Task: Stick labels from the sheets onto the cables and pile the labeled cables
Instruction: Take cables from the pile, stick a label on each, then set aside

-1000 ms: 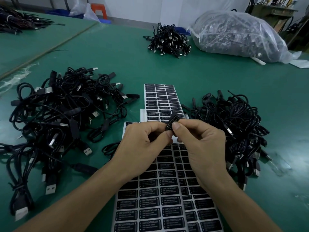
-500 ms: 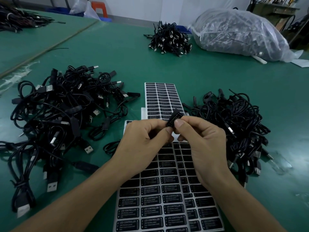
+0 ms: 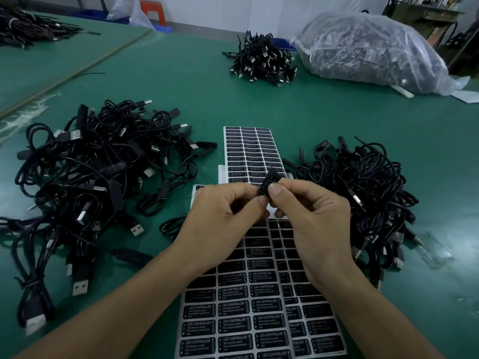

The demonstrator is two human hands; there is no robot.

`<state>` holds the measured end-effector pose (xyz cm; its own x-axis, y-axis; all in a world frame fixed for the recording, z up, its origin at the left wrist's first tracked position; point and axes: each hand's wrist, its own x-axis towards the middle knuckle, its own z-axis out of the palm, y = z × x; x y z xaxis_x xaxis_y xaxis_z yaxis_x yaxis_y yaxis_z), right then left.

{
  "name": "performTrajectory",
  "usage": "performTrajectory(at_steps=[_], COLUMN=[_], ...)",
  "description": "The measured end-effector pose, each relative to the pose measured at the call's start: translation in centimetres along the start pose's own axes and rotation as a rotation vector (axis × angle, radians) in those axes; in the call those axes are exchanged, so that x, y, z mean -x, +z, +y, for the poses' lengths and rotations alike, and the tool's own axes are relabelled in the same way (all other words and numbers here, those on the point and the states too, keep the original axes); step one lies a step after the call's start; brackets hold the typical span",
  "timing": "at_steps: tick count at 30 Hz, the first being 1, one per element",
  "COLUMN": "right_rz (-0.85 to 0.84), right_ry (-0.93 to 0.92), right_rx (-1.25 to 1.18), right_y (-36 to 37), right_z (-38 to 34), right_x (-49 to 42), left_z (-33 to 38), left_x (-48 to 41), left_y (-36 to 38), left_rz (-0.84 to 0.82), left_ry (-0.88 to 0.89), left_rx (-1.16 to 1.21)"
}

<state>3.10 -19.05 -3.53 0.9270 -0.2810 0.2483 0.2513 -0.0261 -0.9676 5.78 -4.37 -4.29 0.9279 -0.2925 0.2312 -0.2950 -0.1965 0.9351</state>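
Head view shows both hands raised over the label sheets (image 3: 243, 317) on the green worktop (image 3: 324, 117). Left hand (image 3: 223, 218) and right hand (image 3: 311, 218) pinch a small black controller block (image 3: 268, 183) between thumb and forefinger tips, its label facing up. Loose cables (image 3: 98, 172) lie to the left; another cable pile (image 3: 363, 198) lies just right of the sheets.

Bare forearms, left hand (image 3: 223, 216), right hand (image 3: 313, 221)
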Motion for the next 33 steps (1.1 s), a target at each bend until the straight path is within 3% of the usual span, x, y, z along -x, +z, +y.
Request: performTrajectory(at_steps=[33], right_rz=[0.027], right_ry=[-0.123], right_rx=[0.072], right_y=[0.41], right_z=[-0.12], right_x=[0.34], left_z=[-0.27], left_x=[0.01], left_y=[-0.08], left_rz=[-0.044], left_ry=[0.031], left_rx=[0.054])
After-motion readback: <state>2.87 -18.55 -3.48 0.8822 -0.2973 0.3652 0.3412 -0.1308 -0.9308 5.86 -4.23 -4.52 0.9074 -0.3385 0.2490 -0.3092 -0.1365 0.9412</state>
